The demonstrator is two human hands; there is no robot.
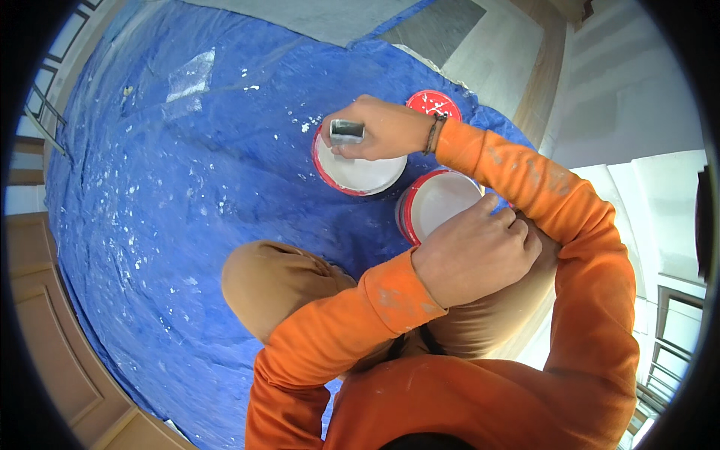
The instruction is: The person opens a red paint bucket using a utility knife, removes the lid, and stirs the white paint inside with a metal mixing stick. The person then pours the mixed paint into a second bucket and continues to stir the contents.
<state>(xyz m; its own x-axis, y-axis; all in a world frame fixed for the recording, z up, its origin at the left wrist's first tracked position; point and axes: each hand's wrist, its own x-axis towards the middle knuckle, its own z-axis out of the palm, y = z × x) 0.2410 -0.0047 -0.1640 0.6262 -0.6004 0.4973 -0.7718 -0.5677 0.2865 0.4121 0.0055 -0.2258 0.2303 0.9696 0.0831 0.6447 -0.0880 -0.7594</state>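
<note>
My right hand (371,127) reaches across to the left over a white bucket with a red rim (365,177). It is closed on a tool with a grey, rectangular end (347,132); the rest of the tool is hidden. Whitish material shows inside this bucket. Nearer to me stands a second red-rimmed bucket (442,201), also pale inside. My left hand (480,247) is at its right edge, above my knee, with the fingers curled closed. What they hold, if anything, is hidden. A red lid (433,103), spattered white, lies beyond my right wrist.
A blue tarp (165,195), creased and spotted with white, covers much of the floor. Brown wood panelling (56,330) runs along the left edge. At the right is a pale wall (626,97). A dark grey sheet (435,31) lies past the tarp's far edge.
</note>
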